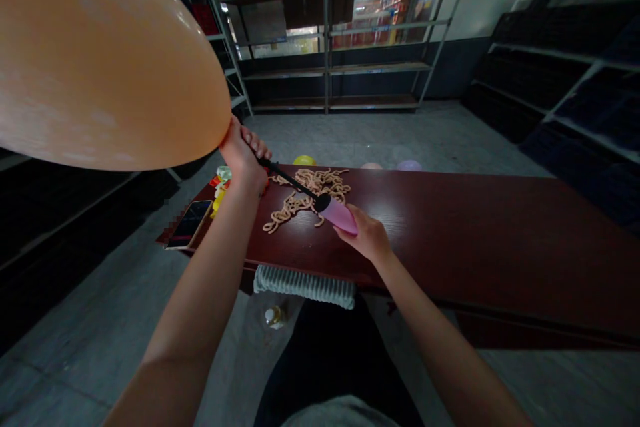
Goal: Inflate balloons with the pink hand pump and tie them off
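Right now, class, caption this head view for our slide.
Left hand holds a large orange rubber balloon on a pink plastic pump gripped by the right hand, over a dark red table.

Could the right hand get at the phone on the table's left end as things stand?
Probably not: the right hand grips the pump, and the left arm, holding the balloon, crosses between it and the phone.

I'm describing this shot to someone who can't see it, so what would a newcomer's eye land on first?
A huge orange balloon fills the upper left, with the left hand pinching its neck at the tip of a black pump rod. Just right of centre, the right hand grips the pink pump above a dark red table. Behind the pump, a tangle of limp peach balloons lies on the tabletop.
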`<action>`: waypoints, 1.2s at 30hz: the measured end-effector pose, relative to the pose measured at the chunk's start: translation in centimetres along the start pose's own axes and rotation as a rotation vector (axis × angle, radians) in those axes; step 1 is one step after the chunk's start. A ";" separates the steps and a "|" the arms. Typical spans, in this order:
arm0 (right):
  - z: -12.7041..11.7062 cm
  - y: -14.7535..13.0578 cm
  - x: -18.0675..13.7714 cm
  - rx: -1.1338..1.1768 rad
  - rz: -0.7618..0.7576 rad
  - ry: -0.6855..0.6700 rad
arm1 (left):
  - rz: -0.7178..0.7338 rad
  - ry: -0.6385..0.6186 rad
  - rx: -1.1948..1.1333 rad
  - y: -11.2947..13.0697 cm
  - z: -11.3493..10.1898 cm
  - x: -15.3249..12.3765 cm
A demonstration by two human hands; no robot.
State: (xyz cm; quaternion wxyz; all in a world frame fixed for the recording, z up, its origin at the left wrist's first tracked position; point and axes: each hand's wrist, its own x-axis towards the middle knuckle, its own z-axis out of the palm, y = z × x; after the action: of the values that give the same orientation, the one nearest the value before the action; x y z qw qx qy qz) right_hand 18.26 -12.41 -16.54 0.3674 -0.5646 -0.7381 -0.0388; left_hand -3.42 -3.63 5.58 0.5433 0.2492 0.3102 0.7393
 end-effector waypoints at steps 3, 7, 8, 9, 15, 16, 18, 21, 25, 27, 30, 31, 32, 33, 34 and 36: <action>-0.1 0.2 0.1 0.008 0.058 0.010 | 0.002 -0.058 0.014 -1.5 2.9 -0.5; -0.1 0.4 0.1 0.014 0.102 0.048 | -0.029 -0.118 0.045 -4.9 5.3 -1.0; 0.0 0.5 0.1 0.011 0.111 0.061 | -0.046 -0.127 0.051 -6.0 5.5 -1.2; 0.1 0.6 0.1 0.005 0.119 0.073 | -0.068 -0.134 0.058 -7.3 5.6 -1.4; 0.7 0.9 0.1 -0.055 0.154 0.094 | -0.074 -0.119 0.135 -13.4 3.5 -2.6; 0.8 0.9 0.1 -0.062 0.146 0.089 | -0.071 -0.106 0.133 -13.7 3.0 -2.6; 0.9 1.0 0.1 -0.076 0.120 0.079 | -0.087 -0.075 0.121 -13.7 2.2 -2.5; 1.0 0.9 0.2 -0.108 0.077 0.080 | -0.155 -0.038 0.093 -12.9 0.9 -2.0; 0.8 0.4 0.2 -0.154 0.017 0.055 | -0.258 0.047 0.038 -11.9 -1.6 -1.4; 0.6 0.0 0.2 -0.176 -0.013 0.025 | -0.300 0.103 0.009 -11.5 -3.0 -1.1; 0.3 -0.5 0.2 -0.197 -0.055 -0.015 | -0.327 0.155 -0.036 -10.5 -5.0 -0.6; 0.3 -0.6 0.1 -0.198 -0.067 -0.026 | -0.328 0.162 -0.049 -10.0 -5.6 -0.4; 0.2 -0.6 0.1 -0.197 -0.077 -0.033 | -0.325 0.167 -0.059 -9.4 -6.1 -0.1; 0.2 -0.6 0.1 -0.191 -0.087 -0.038 | -0.321 0.175 -0.063 -8.7 -6.5 0.1; 0.2 -0.6 0.1 -0.182 -0.095 -0.041 | -0.317 0.183 -0.062 -8.0 -6.8 0.4; 0.3 -0.5 0.1 -0.152 -0.106 -0.042 | -0.295 0.188 -0.052 -6.2 -7.1 1.0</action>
State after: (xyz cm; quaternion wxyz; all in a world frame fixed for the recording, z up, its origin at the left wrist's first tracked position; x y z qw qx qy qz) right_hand 17.72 -12.37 -16.53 0.3055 -0.5517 -0.7693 -0.1022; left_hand -4.70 -2.63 -3.82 0.6208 0.1169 0.3737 0.6792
